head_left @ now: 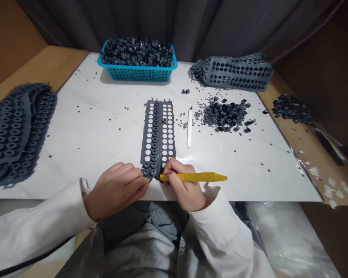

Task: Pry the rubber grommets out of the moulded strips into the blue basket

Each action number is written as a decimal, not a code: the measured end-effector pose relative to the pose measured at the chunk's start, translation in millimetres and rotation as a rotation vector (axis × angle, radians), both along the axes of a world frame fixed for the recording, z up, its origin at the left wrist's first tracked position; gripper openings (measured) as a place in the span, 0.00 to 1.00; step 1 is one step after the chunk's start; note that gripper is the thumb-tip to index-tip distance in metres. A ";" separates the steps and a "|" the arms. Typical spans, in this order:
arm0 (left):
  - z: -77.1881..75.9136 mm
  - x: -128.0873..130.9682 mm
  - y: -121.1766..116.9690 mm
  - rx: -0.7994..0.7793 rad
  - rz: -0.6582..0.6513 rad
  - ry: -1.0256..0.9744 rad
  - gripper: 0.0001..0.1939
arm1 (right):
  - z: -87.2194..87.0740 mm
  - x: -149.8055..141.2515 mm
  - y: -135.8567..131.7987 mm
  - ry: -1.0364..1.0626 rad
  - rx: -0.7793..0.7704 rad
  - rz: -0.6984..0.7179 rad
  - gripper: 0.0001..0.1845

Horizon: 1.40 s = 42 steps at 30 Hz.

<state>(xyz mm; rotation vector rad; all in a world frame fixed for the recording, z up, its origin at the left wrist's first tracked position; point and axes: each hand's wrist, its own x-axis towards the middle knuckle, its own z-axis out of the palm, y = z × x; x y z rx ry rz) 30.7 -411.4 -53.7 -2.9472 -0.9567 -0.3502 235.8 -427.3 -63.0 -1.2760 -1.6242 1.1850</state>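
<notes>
Holed strip point(160, 133): on table point(104, 148), near centre | left hand point(117, 190): pinching its near-left corner | right hand point(186, 187): pinching yellow tool point(203, 177) | handling: strip probably best held flat, tip steady, left fingers clear

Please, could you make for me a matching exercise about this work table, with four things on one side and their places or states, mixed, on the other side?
Things
1. Blue basket
2. Yellow tool
3. White tool
4. Left hand

Places or states
A. Lying on the white tabletop, untouched
B. At the near left corner of the dark sheet
C. Heaped with small dark parts
D. Held in the right hand

Right pairs: 1-C, 2-D, 3-A, 4-B
</notes>
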 end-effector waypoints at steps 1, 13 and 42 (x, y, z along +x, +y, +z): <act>0.6 -0.4 -0.1 -0.003 0.005 -0.003 0.06 | 0.5 0.0 0.2 0.003 0.002 -0.001 0.09; -0.6 -3.6 1.8 -0.029 0.056 -0.102 0.04 | 0.7 -0.2 0.6 0.026 -0.009 -0.007 0.09; -5.5 -1.9 -11.5 -0.006 0.055 -0.125 0.02 | 3.6 5.9 0.1 0.043 -0.040 0.054 0.07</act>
